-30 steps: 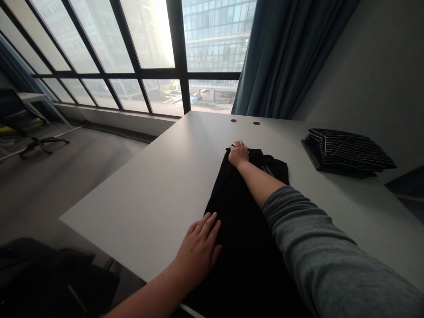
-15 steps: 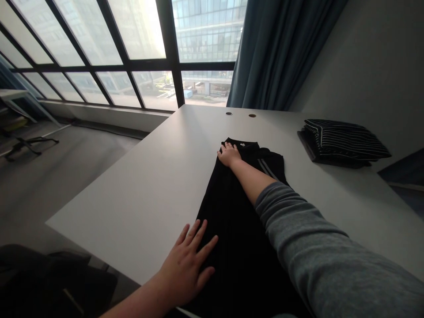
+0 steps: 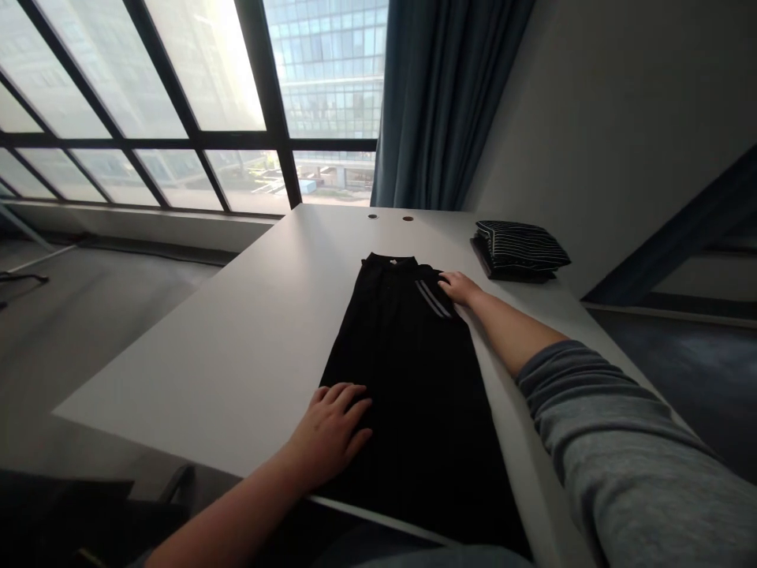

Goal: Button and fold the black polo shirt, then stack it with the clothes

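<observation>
Black trousers (image 3: 408, 379) lie spread on the white table, waistband at the far end and the lower part running over the near edge. A small white label shows inside the waistband, and two grey stripes slant near the right side. My left hand (image 3: 331, 426) rests on their left edge close to the table's front, fingers apart and slightly bent. At the upper right edge, beside the stripes, my right hand (image 3: 460, 289) lies on the cloth with its fingers reaching inward; its fingertips are small in view.
A folded stack of dark cloth with a white-striped piece on top (image 3: 520, 246) sits at the table's back right. Two cable holes mark the white table (image 3: 236, 331) near its far edge. Behind are a blue curtain (image 3: 438, 102) and windows. Dark items stand at lower left.
My right hand has moved from the waistband's left corner to the upper right edge. The trousers' right side now lies flatter and wider. My left hand stays on the left edge; the view has shifted right.
</observation>
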A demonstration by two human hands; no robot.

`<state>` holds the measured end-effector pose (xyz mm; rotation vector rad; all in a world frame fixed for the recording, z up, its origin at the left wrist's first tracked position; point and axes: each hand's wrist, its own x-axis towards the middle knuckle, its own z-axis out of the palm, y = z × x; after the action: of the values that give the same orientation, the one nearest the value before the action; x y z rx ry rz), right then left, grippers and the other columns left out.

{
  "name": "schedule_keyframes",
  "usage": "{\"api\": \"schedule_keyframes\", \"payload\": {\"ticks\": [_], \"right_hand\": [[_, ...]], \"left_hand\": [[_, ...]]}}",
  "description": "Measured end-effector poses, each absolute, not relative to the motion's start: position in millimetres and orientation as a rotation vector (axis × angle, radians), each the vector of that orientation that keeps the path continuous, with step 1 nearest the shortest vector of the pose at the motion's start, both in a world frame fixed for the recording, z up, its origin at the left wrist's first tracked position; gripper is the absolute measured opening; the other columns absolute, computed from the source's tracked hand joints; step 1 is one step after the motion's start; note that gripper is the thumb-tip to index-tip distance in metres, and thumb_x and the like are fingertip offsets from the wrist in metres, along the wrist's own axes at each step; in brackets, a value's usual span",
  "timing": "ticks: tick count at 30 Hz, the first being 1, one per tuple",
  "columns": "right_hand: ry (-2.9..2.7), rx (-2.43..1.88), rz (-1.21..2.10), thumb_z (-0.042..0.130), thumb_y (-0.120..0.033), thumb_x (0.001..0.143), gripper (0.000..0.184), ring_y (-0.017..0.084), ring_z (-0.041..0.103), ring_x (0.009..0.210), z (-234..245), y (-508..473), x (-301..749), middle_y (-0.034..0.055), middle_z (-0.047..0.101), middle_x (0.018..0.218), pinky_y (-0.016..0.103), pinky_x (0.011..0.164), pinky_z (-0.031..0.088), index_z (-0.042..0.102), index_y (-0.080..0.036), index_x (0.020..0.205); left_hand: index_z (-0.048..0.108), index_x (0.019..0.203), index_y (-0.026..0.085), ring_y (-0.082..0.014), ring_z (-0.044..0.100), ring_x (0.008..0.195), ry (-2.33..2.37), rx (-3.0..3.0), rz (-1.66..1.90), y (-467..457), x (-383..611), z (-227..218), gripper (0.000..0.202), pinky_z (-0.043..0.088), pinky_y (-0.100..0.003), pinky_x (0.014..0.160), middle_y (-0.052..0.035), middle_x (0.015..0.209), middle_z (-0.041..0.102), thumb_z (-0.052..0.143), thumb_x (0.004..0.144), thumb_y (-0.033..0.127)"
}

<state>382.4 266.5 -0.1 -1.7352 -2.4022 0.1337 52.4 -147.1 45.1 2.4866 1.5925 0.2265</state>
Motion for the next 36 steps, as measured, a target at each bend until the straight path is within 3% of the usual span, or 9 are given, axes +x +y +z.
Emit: {"api": "schedule_keyframes", "payload": {"ticks": [4,10,13,17,23,29,36], "right_hand": [[-2.421,-1.695,0.148,0.037,-0.029,0.107,0.052,0.022,0.039,0.153,-18,234,425,0.0113,0.047,0.161,0.038,0.130,0.027,0.053,-0.015,0.155],[-2.407,-1.680,0.200,0.034,-0.035,0.109,0.055,0.024,0.034,0.155,-26,236,423,0.0051,0.038,0.167,0.044,0.129,0.025,0.042,-0.026,0.162],[-2.427,-1.667,0.222,0.034,-0.039,0.109,0.055,0.027,0.033,0.156,-26,250,421,0.0029,0.036,0.168,0.048,0.128,0.025,0.041,-0.032,0.163],[-2.386,-1.666,0.237,0.038,-0.041,0.108,0.052,0.027,0.030,0.158,-27,268,418,0.0042,0.036,0.168,0.048,0.129,0.022,0.047,-0.032,0.159],[-2.272,-1.678,0.301,0.041,-0.033,0.106,0.050,0.028,0.030,0.158,-25,282,410,0.0027,0.043,0.164,0.050,0.130,0.025,0.055,-0.027,0.154],[-2.167,-1.613,0.341,0.042,-0.022,0.101,0.053,0.017,0.047,0.148,-9,282,391,0.0013,0.051,0.158,0.028,0.126,0.034,0.060,-0.020,0.150],[-2.074,-1.682,0.290,0.053,-0.018,0.090,0.049,0.023,0.063,0.132,35,299,329,0.0072,0.069,0.138,0.028,0.113,0.046,0.073,-0.019,0.135]], "left_hand": [[0.067,0.133,0.031,-0.0224,0.066,0.114,0.989,2.689,0.163,-132,126,63,0.032,0.048,-0.037,0.097,-0.0057,0.133,0.070,0.050,0.106,0.037],[0.061,0.142,0.037,-0.0179,0.069,0.107,0.406,2.946,0.026,-102,217,66,0.042,0.049,-0.033,0.081,0.0006,0.154,0.057,0.049,0.104,0.026],[0.066,0.134,0.040,-0.0172,0.071,0.098,0.399,2.954,-0.070,-92,234,66,0.037,0.048,-0.031,0.075,-0.0002,0.139,0.066,0.050,0.103,0.025],[0.071,0.119,0.033,-0.0187,0.070,0.089,0.400,2.988,-0.154,-91,236,72,0.023,0.047,-0.033,0.070,-0.0031,0.113,0.071,0.057,0.101,0.027],[0.068,0.109,0.026,-0.0180,0.067,0.090,0.429,2.991,-0.022,-100,219,97,0.013,0.048,-0.037,0.076,-0.0026,0.128,0.067,0.061,0.099,0.031],[0.062,0.099,0.022,-0.0169,0.063,0.079,0.503,2.977,0.007,-108,194,114,0.005,0.046,-0.037,0.073,-0.0010,0.096,0.070,0.061,0.101,0.027],[0.060,0.099,0.023,-0.0159,0.060,0.079,0.680,2.975,0.225,-128,140,118,0.012,0.042,-0.036,0.074,-0.0014,0.103,0.071,0.053,0.106,0.029]]}}
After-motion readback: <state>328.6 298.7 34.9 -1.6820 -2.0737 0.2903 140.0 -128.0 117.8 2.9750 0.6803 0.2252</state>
